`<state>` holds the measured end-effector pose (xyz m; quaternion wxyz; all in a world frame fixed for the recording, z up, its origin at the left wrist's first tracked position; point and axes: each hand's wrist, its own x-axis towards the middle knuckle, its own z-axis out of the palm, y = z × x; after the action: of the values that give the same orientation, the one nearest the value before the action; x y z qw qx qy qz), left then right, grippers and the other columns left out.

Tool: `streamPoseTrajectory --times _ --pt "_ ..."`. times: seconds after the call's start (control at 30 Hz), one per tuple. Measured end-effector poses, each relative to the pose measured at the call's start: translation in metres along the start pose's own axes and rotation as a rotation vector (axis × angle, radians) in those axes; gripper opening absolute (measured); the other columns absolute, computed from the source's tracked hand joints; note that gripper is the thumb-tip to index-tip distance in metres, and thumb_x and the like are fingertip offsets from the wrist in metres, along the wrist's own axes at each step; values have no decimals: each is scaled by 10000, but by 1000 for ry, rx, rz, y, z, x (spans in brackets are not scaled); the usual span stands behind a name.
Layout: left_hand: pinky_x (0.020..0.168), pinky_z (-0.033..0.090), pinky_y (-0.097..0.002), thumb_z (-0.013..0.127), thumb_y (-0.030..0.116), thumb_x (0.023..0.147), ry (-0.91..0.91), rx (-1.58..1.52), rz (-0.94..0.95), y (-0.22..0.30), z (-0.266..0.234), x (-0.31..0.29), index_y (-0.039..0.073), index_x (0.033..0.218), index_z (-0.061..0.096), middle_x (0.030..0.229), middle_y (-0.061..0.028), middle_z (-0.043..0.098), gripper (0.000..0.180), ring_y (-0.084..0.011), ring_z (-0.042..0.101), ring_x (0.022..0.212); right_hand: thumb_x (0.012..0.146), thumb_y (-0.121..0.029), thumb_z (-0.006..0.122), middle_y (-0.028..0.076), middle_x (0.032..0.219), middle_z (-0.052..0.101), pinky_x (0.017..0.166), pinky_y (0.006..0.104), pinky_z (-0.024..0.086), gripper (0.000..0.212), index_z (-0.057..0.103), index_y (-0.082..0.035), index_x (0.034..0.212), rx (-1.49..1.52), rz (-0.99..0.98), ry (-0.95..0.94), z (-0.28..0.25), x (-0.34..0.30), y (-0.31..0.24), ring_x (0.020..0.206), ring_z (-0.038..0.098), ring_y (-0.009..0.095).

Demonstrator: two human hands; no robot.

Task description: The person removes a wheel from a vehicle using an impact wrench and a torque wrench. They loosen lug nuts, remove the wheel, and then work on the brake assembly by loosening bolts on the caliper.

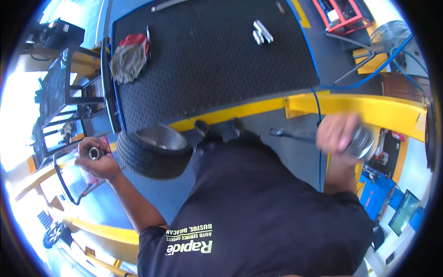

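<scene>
My left hand [98, 160] is closed around a metal socket [95, 153], its open end facing up. My right hand [339, 134], smeared by motion, grips a tool with a dark shaft [299, 134] stretching to the left and a shiny rounded metal end [362, 143] to the right. Blur hides the tool's exact kind. Between my left hand and my legs stands a wheel with a black tyre [152, 159] and a grey rim. The two hands are held wide apart, in front of my dark shirt.
Ahead lies a black textured platform [203, 60] bearing grey-and-red work gloves [130, 59], shiny metal pieces [262, 33] and a metal bar [168, 5]. A yellow beam [360, 108] crosses at right. A blue hose [320, 171] hangs near my right arm; a fan [392, 37] stands beyond.
</scene>
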<state>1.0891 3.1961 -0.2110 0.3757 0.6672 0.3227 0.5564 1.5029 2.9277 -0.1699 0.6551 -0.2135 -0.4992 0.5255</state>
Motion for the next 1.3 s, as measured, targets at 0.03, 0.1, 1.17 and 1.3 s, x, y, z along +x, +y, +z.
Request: streamPoseTrajectory --times 0.03,0.1,1.17,1.3 --pt "486 412 -252 341 584 1066 35 -63 -64 -2 -11 -24 75 855 569 690 -68 526 597 -146 503 541 995 -320 693 70 743 656 485 291 462 262 599 -77 1027 -33 43 103 -5 -16 -9 578 600 152" --pt "489 409 -236 433 531 1058 124 -65 -184 -29 -1 -67 64 877 580 689 -45 521 522 -140 508 546 1026 -325 657 81 814 656 472 267 436 307 597 -38 1118 -46 23 209 -22 -45 -10 570 568 120" --pt "733 567 -457 747 255 871 -364 727 -287 6 49 -298 64 1032 757 854 -178 733 250 -376 711 793 1044 -391 638 39 869 559 537 229 416 434 526 -62 1303 -474 462 524 -13 -321 133 637 512 94" --pt "751 575 -489 702 269 873 -863 863 -225 -1 90 -267 135 1289 677 936 -165 742 438 -355 726 870 1070 -386 588 54 891 581 534 246 432 453 488 -59 1366 -429 463 639 1 -345 133 650 531 110"
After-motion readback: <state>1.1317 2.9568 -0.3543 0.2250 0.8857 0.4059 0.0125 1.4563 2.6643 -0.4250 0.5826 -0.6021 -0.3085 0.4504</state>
